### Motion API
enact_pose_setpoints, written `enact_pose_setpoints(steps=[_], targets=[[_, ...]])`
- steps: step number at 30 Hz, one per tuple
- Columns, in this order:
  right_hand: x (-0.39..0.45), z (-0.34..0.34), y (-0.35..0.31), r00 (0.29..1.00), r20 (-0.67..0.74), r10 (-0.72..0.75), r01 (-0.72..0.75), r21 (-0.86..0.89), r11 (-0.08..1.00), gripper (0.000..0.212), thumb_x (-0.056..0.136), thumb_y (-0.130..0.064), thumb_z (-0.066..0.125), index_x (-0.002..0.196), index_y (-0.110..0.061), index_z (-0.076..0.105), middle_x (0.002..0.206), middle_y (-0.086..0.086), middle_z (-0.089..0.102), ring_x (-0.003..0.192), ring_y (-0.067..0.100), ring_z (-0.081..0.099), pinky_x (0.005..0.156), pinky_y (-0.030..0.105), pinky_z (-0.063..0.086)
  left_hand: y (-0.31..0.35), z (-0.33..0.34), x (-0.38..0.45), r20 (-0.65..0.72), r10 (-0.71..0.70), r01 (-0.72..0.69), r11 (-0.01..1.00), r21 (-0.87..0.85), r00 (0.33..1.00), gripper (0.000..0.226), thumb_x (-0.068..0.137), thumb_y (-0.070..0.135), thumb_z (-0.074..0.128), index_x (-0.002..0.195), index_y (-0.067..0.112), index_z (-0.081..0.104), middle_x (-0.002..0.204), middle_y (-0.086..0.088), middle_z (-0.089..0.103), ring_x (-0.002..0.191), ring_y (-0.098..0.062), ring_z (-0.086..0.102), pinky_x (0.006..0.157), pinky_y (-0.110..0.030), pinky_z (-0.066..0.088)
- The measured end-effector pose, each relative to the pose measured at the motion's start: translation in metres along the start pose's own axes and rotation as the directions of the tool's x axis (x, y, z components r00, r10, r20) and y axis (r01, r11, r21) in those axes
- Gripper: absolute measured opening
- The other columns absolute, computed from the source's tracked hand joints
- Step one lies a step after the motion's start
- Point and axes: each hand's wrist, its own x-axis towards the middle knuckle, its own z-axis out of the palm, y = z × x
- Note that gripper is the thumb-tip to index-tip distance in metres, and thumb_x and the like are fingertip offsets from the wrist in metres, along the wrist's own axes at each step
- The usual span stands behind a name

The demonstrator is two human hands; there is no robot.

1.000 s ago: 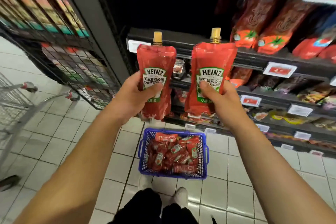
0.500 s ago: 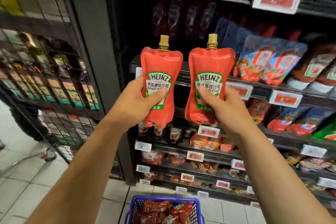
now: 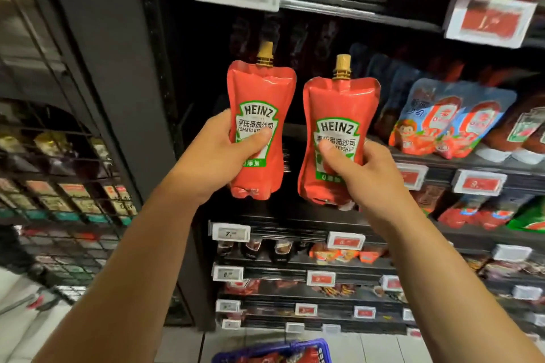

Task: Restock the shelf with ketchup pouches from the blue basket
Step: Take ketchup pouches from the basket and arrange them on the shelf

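So both hands are full: left hand (image 3: 218,156) has its grip wrapped round one ketchup pouch (image 3: 261,115), right hand (image 3: 356,168) is clamped on the other pouch (image 3: 339,115), both held upright in front of the dark shelf (image 3: 324,132) gap left of the blue-and-red packs (image 3: 451,118). Blue basket (image 3: 298,348) is down on the floor near the feet. These look squishy and a bit slick, probably decently heavy, so I'd hold mid-body, thumb on the label, not by the cap (image 3: 342,66)

Dim, blurred edges, wide-angle distortion
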Motion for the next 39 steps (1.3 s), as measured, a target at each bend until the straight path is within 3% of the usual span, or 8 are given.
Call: enact_pose_setpoints(steps=[6,12,15,19,23,27,31,39], targets=[[0.048,-0.033,-0.016,0.999,-0.025,0.035,-0.032,0.099,0.995,0.023,0.084,-0.051,0.074,0.086,-0.029,0.077,0.080,-0.005,0.077,0.065,0.012,0.072,0.043,0.025,0.048,0.032,0.020,0.057,-0.052,-0.054,0.056,0.998,0.042,0.997,0.011,0.094,0.027,0.071,0.102,0.022,0.072,0.095,-0.001,0.079,0.086,-0.017,0.077,0.065,-0.025,0.059],[0.106,-0.042,-0.015,0.993,-0.083,0.084,-0.079,0.068,0.995,0.037,0.069,-0.049,0.078,0.078,-0.014,0.073,0.065,-0.003,0.072,0.048,0.014,0.064,0.040,0.025,0.044,0.031,0.036,0.120,-0.233,-0.163,0.198,0.971,0.135,0.959,0.009,0.087,0.016,0.073,0.081,0.012,0.069,0.075,-0.004,0.072,0.060,-0.019,0.070,0.053,-0.031,0.056],[0.137,-0.030,-0.011,0.983,-0.141,0.117,-0.116,0.014,0.993,0.033,0.055,-0.044,0.071,0.072,-0.016,0.067,0.070,-0.005,0.073,0.052,0.014,0.066,0.048,0.033,0.055,0.021,0.038,0.147,-0.152,-0.120,0.135,0.986,0.092,0.981,0.020,0.092,0.013,0.072,0.112,0.011,0.071,0.107,-0.010,0.074,0.097,-0.028,0.072,0.087,-0.045,0.060],[0.174,-0.012,-0.002,0.994,-0.088,-0.069,0.064,-0.059,0.996,0.020,0.074,-0.052,0.080,0.079,-0.036,0.070,0.079,-0.026,0.073,0.082,-0.004,0.071,0.081,0.024,0.059,0.017,0.033,0.186,-0.096,-0.040,0.047,0.996,0.075,0.995,0.036,0.091,0.014,0.074,0.126,0.017,0.066,0.115,-0.004,0.074,0.104,-0.018,0.072,0.087,-0.037,0.060],[0.192,-0.005,0.006,0.990,-0.099,-0.102,0.093,-0.087,0.992,0.016,0.084,-0.043,0.076,0.074,-0.037,0.066,0.060,-0.039,0.061,0.064,-0.022,0.060,0.054,0.000,0.044,0.008,0.026,0.220,-0.115,-0.007,0.024,0.989,0.148,0.993,0.034,0.094,0.012,0.069,0.127,0.016,0.065,0.116,0.000,0.071,0.100,-0.011,0.071,0.085,-0.026,0.057],[0.209,-0.006,0.009,0.980,-0.171,-0.107,0.103,-0.032,0.994,0.014,0.091,-0.035,0.072,0.081,-0.033,0.063,0.068,-0.028,0.065,0.064,-0.017,0.062,0.055,0.002,0.047,0.001,0.026,0.238,-0.205,0.046,-0.005,0.980,0.199,0.978,0.040,0.096,0.017,0.067,0.135,0.016,0.060,0.112,0.005,0.068,0.094,-0.002,0.066,0.073,-0.012,0.053],[0.228,-0.001,0.006,0.984,-0.134,-0.114,0.107,-0.055,0.993,0.008,0.092,-0.031,0.071,0.088,-0.032,0.065,0.089,-0.018,0.068,0.077,-0.009,0.066,0.062,0.009,0.051,-0.010,0.028,0.242,-0.168,0.145,-0.093,0.955,0.281,0.975,0.041,0.098,0.019,0.064,0.138,0.014,0.053,0.134,-0.004,0.063,0.123,-0.014,0.060,0.107,-0.032,0.048],[0.264,0.016,0.018,0.979,-0.124,-0.162,0.139,-0.176,0.975,0.036,0.093,-0.039,0.068,0.124,-0.022,0.066,0.116,-0.007,0.071,0.105,0.009,0.067,0.092,0.029,0.055,-0.035,0.021,0.244,-0.008,0.111,-0.100,0.920,0.379,0.994,0.062,0.090,0.012,0.074,0.144,0.019,0.045,0.133,0.003,0.063,0.124,-0.013,0.059,0.107,-0.044,0.049]])
